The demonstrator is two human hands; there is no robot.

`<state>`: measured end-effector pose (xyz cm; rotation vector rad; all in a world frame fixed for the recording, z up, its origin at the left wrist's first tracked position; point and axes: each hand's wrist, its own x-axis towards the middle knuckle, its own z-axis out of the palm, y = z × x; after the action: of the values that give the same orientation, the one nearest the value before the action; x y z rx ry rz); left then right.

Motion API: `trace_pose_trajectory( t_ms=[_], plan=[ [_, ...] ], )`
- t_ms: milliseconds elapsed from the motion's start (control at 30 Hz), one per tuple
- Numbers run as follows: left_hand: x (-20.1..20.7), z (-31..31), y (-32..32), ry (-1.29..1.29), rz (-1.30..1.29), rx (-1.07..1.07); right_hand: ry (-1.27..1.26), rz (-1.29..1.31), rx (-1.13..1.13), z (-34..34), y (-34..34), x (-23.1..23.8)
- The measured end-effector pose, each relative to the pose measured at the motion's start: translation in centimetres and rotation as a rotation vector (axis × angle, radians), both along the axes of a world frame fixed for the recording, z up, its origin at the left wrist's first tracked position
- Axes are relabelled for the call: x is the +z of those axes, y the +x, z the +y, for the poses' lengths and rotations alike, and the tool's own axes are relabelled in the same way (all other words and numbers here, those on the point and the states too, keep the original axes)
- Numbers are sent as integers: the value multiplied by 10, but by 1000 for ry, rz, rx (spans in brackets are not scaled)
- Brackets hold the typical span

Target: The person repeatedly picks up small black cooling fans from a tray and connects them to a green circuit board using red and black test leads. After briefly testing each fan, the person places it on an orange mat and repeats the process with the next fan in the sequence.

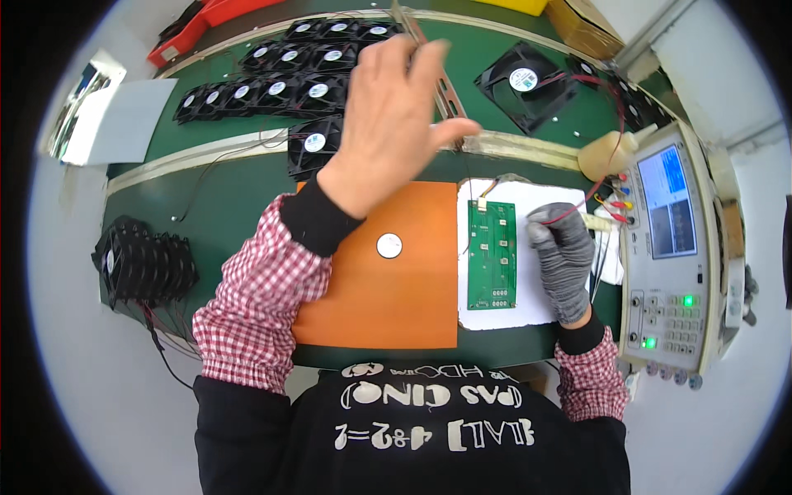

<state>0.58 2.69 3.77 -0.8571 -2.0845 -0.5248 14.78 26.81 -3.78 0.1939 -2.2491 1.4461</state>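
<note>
Beyond and left of the circuit board (493,276), our left hand (386,124) spreads near black fans (289,58); right of the board, our gloved right hand (565,256) pinches a red wire (586,199). Beyond-right, we see a tan bottle (605,157), contents unclear.

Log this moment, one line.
left grip: bare, spread, near black fans | right grip: gloved, at red wire | circuit board: on white sheet

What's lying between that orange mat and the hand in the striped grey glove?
In the head view, a green circuit board on a white sheet lies between the orange mat and the gloved right hand.
</note>
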Motion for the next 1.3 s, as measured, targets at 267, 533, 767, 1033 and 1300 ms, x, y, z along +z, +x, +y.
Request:
trace_pose_trajectory(
  t_ms=[267, 533, 767, 1033, 1300],
  plan=[
    [-49, -105, -6, -421, -210, 370, 330, 180, 30, 0, 5, 18],
    [-11, -60, 109, -477, 147, -710, 541, 393, 488, -44, 9, 49],
    [1, -122, 51, -298, 184, 118, 790, 239, -72, 1, 3, 43],
    [-38, -82, 103, -147, -278, -153, 92, -314, 177, -2, 0, 25],
    [-29, -59, 96, -199, -561, -296, 82, -298, 133, -9, -1, 14]
  ],
)
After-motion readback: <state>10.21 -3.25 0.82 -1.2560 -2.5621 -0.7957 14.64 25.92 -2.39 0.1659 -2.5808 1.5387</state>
